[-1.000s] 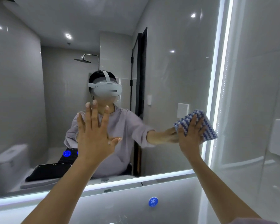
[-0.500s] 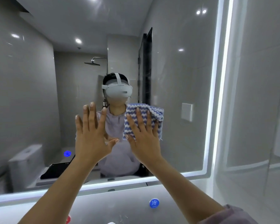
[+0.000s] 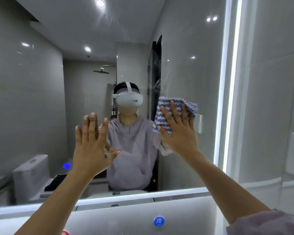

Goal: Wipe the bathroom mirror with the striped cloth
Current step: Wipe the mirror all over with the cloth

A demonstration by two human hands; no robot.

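The bathroom mirror (image 3: 41, 107) fills most of the view, framed by a lit strip along its right and bottom edges. My right hand (image 3: 178, 131) presses the blue-and-white striped cloth (image 3: 174, 107) flat against the glass, right of centre, fingers spread over it. My left hand (image 3: 92, 145) lies flat on the mirror at centre left, fingers apart, holding nothing. The reflection shows a person in a lilac top wearing a white headset.
A glowing blue touch button (image 3: 66, 165) sits on the mirror at lower left. Below the mirror, a round blue sticker (image 3: 159, 221) and a red one (image 3: 65, 233) mark the wall. Grey tiled wall (image 3: 270, 99) runs along the right.
My right hand swept the cloth from the mirror's right edge to the centre, then back right and upward. My left hand has stayed flat on the glass.
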